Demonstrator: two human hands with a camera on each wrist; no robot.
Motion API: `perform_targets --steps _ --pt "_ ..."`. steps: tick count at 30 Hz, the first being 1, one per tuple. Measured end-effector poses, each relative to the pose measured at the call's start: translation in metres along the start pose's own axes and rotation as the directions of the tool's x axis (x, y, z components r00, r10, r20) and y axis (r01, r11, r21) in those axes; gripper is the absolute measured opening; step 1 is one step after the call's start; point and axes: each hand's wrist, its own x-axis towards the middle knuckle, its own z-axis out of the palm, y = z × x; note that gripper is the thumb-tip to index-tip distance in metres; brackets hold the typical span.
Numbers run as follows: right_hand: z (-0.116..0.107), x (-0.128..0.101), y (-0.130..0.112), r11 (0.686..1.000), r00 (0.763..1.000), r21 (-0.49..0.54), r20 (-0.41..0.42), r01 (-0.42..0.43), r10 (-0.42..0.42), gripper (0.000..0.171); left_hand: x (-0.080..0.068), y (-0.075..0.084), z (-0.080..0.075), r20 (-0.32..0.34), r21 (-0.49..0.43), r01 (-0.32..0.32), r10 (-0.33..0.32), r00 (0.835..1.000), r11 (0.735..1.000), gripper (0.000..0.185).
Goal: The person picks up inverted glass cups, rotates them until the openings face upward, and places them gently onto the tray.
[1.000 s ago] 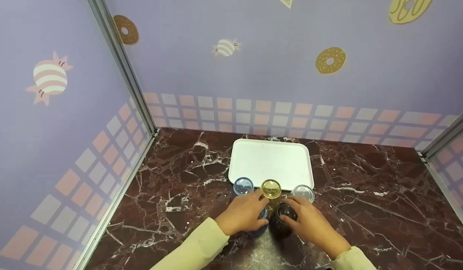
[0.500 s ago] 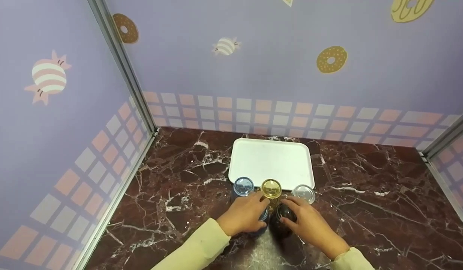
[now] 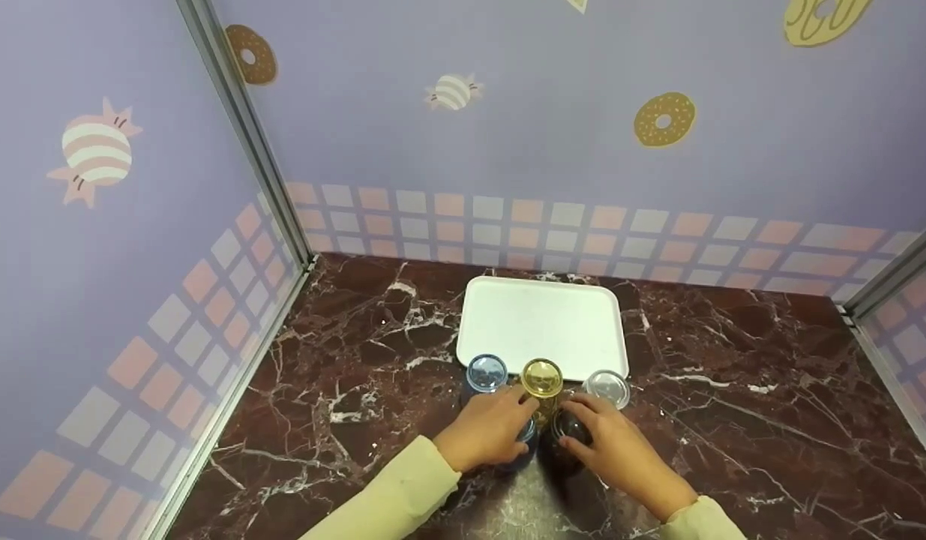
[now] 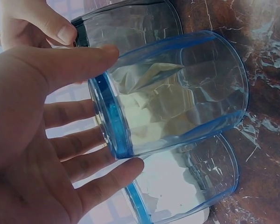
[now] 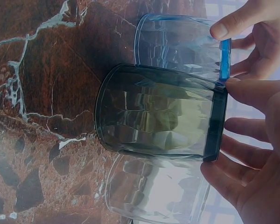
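Note:
My left hand (image 3: 486, 433) grips a blue see-through cup (image 4: 177, 93) standing on the marble counter, thumb and fingers curled round its upper rim. Beside it, my right hand (image 3: 616, 442) holds a dark smoky cup (image 5: 158, 114) the same way. The two cups stand side by side, nearly touching. Just behind them stand three more cups in a row: a second blue cup (image 3: 486, 373), a yellow cup (image 3: 543, 377) and a clear cup (image 3: 606, 386). A white tray (image 3: 541, 322) lies flat behind that row.
The dark red marble counter (image 3: 732, 420) stretches to both sides. Lilac walls with metal corner posts (image 3: 245, 142) close it in on the left, back and right. The person's pale sleeves (image 3: 388, 502) come in from the bottom edge.

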Motion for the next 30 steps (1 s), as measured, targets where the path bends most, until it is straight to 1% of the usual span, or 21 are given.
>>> perform_targets --steps 5,11,21,30 --pt "0.0000 0.0004 -0.0003 1.000 1.000 0.003 -0.010 -0.002 0.002 0.052 0.0001 0.0001 -0.0010 -0.011 0.008 -0.003 0.003 1.000 1.000 0.050" --pt "0.0005 0.0003 -0.0001 1.000 0.999 -0.004 -0.031 0.019 -0.019 0.051 0.0001 0.0007 -0.0022 -0.006 0.012 -0.003 0.003 1.000 1.000 0.050" --pt "0.0009 -0.0006 0.0000 0.999 0.998 -0.006 -0.045 0.037 -0.037 0.050 0.0011 0.0017 -0.0051 0.023 0.017 0.015 -0.015 1.000 1.000 0.049" --pt "0.0025 -0.0015 -0.0004 1.000 0.997 -0.007 -0.070 0.030 -0.031 0.049 -0.0028 0.0012 -0.0087 -0.005 0.013 0.000 0.000 1.000 1.000 0.046"
